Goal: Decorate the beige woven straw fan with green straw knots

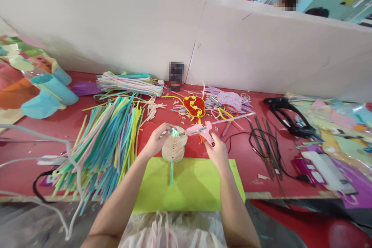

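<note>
Head view: right hand (216,151), forearm (234,197) extended, grips a glue gun (204,131).

Garment (174,238): off-white to cream with pale pink tones, located below the near edge of the tabletop (251,162). Fabric: loose, gathered into narrow lengthwise folds. Upper portion: greyish and thin in appearance. Centre front: narrow pale pink strips (159,223), resembling ties, laid over the gathered fabric; attachment point not discernible. Left forearm (124,193): bare, slender at the wrist, widening toward the elbow. Right forearm (235,201): bare, same tapered shape. Left hand (157,140) and right hand (216,150): bare, with slim fingers; fingernail detail too small to determine.
</note>
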Demonstrator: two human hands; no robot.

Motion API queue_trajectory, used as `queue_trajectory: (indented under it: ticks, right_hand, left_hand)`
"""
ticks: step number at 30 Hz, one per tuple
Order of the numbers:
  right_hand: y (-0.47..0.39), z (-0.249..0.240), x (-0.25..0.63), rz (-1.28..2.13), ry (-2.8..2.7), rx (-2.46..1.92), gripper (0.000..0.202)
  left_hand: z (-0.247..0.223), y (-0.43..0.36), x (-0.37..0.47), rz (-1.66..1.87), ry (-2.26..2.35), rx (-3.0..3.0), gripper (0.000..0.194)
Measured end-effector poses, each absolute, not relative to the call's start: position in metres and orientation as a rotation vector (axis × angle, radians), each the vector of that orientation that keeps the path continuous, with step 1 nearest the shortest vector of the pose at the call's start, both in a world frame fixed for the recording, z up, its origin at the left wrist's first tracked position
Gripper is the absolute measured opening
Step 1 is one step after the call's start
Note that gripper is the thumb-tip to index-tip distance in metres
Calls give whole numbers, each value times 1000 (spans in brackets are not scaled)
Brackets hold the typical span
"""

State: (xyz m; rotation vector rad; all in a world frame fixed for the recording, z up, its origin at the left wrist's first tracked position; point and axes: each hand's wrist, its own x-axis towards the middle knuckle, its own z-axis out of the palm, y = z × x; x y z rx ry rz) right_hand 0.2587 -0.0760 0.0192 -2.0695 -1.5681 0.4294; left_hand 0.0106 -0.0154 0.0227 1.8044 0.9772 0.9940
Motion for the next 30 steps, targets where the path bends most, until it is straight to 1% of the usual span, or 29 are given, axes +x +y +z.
queue_trajectory:
  ticks: [4,11,17,20,26,30]
  right_hand:
    - [-76,19,261,489,-1579,-2003,37]
    - [-71,19,267,480,-1531,-2015,37]
    - [-53,18,270,459,-1458,-1993,38]
    - [-38,18,271,480,-1429,-1944,38]
    - [-12,13,273,547,-1409,-1898,36]
    - [1,8,276,600,-1358,-1884,37]
  left_hand:
    - [31,-17,11,907,914,1850,20]
    - [29,-11,23,949,832,1748,24]
    - [21,23,34,1044,837,1565,25]
    - [22,43,38,1085,820,1570,26]
    - [25,62,42,1046,757,1570,28]
    - [17,72,44,1070,822,1584,25]
